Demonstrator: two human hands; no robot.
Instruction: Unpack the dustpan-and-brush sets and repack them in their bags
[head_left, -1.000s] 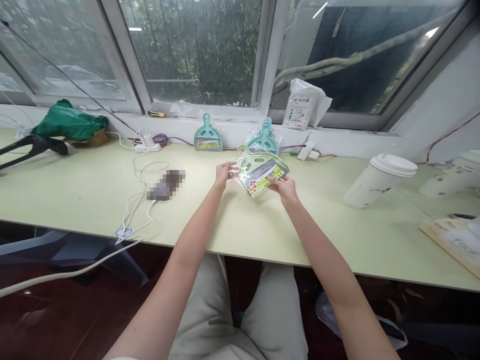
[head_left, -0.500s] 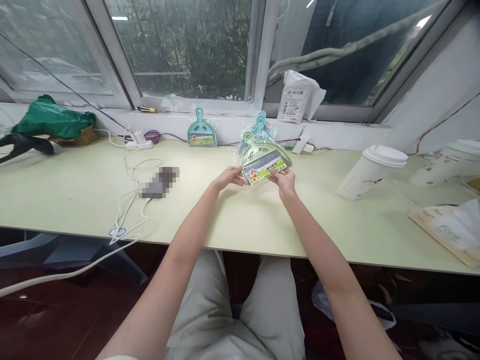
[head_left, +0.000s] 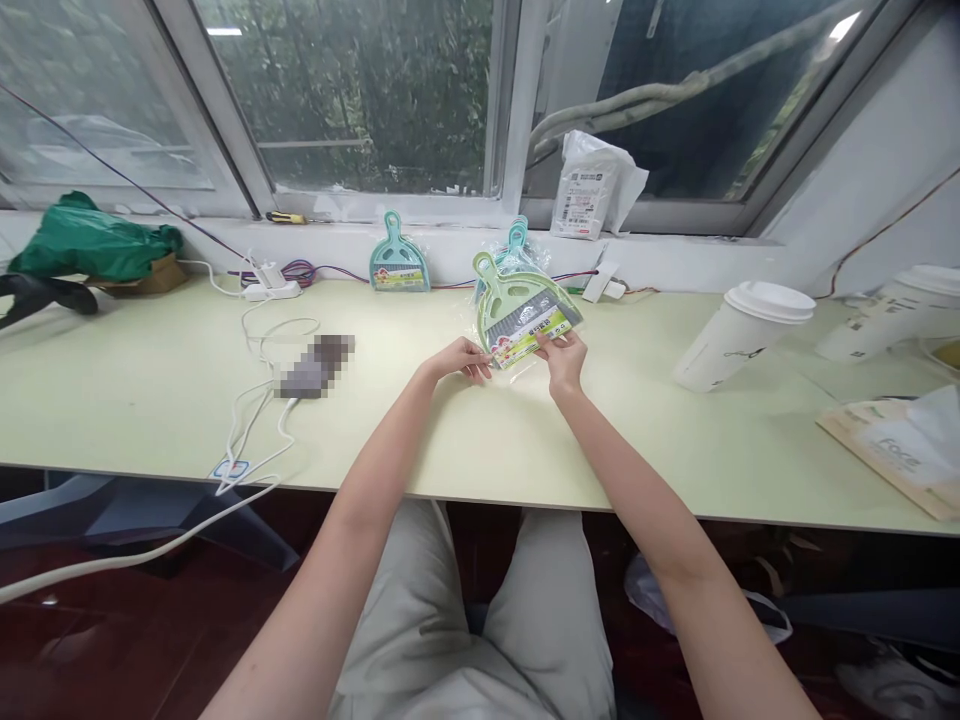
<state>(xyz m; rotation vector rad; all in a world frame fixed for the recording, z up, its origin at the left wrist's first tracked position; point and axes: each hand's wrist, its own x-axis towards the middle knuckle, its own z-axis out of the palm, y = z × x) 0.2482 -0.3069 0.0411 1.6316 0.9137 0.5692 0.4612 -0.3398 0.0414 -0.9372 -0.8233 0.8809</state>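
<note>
A light green dustpan and brush set [head_left: 525, 310] in clear plastic wrap is held tilted above the table. My right hand [head_left: 564, 358] grips its lower right edge over the printed label. At the lower left corner, my left hand [head_left: 463, 360] pinches the wrapping with its fingers curled. Behind this set, partly hidden by it, several wrapped teal dustpan sets [head_left: 517, 237] lean near the wall. Another teal set [head_left: 399, 262] stands against the wall further left.
White lidded cups [head_left: 739, 335] and a tissue pack [head_left: 896, 450] are at the right. Left of my hands lie a blurred-out object [head_left: 315, 368], white cables and a power strip [head_left: 271, 288]. A green bag [head_left: 94, 240] sits at the far left, a white package [head_left: 589, 195] on the sill.
The green set has turned slightly, its handle leaning further left. My left hand has moved a little lower and its fingers have closed at the wrapping's corner.
</note>
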